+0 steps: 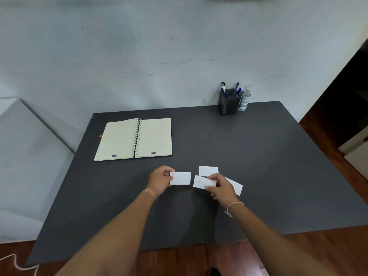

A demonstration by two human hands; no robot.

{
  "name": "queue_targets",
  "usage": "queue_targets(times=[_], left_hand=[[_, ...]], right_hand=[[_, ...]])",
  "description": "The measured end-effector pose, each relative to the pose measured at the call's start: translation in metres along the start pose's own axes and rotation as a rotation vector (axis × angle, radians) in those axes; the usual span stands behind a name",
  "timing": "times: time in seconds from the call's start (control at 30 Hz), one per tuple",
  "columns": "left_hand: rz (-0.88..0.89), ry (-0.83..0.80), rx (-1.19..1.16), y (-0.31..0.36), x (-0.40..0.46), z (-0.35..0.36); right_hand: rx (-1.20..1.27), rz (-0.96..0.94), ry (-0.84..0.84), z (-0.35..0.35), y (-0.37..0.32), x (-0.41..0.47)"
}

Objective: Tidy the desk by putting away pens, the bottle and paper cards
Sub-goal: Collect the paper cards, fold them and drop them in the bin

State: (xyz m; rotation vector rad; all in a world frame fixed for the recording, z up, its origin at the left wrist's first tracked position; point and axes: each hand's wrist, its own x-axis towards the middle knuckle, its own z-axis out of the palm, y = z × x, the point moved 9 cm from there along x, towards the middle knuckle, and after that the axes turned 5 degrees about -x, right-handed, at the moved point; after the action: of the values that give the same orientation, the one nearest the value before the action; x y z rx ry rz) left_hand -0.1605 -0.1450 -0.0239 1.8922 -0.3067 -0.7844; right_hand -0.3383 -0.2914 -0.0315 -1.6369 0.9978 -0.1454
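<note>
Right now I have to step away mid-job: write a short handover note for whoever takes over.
Left hand: fingers pinch one card at its left edge, near the desk's front middle.
Right hand: holds a second card.
Two more cards lie loose on the desk: one just behind the right hand, one partly hidden under it.
Done: pens stand in the holder at the back right, bottle beside it.
Left: gather the four cards and put them away. The open notebook sits back left, untouched.
</note>
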Motion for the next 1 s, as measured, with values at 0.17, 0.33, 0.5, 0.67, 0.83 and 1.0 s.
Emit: queue_targets(times=[0.17, 0.33, 0.5, 0.67, 0.83, 1.0], left_hand=[[-0.038, -0.100, -0.133, 0.010, -0.007, 0.012], [-0.092, -0.217, -0.249, 0.017, -0.016, 0.024], [-0.129, -0.264, -0.306, 0.015, -0.019, 0.028], [-0.140, -0.216, -0.321, 0.015, -0.016, 0.023], [-0.142, -0.203, -0.294, 0.016, -0.016, 0.022], [-0.135, -0.196, -0.263, 0.015, -0.016, 0.021]], right_hand=[[-0.004, -0.042, -0.079, 0.011, -0.026, 0.001], [0.006, -0.054, -0.085, 0.018, -0.036, 0.001], [-0.015, -0.070, -0.098, 0.024, -0.042, 0.000], [-0.088, -0.096, -0.140, 0.032, -0.044, 0.000], [-0.103, -0.112, -0.124, 0.033, -0.047, 0.003], [-0.121, -0.133, -0.075, 0.030, -0.046, 0.004]])
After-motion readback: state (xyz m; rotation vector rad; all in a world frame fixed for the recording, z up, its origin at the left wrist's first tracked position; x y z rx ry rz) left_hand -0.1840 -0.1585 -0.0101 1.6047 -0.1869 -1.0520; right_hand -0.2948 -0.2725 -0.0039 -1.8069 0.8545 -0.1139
